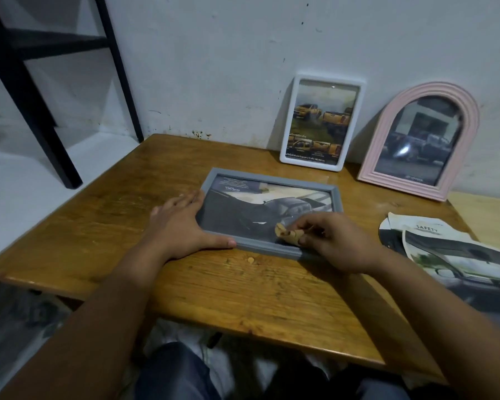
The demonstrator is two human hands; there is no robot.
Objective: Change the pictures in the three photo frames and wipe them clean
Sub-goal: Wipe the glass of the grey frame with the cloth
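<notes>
A worn wooden table (214,284) stands against a stained white wall (214,53); a black ladder-like stand (41,111) rises at far left. Against the wall lean a white frame (322,122) and, right of it, an arched pink frame (416,140). Loose car pictures (445,255) lie at near right. The grey frame (269,212) lies flat mid-table, face up, long axis running left to right. The left hand (179,226) presses its left edge, fingers spread flat. The right hand (338,241) pinches a small tan cloth (287,235) on the glass.
</notes>
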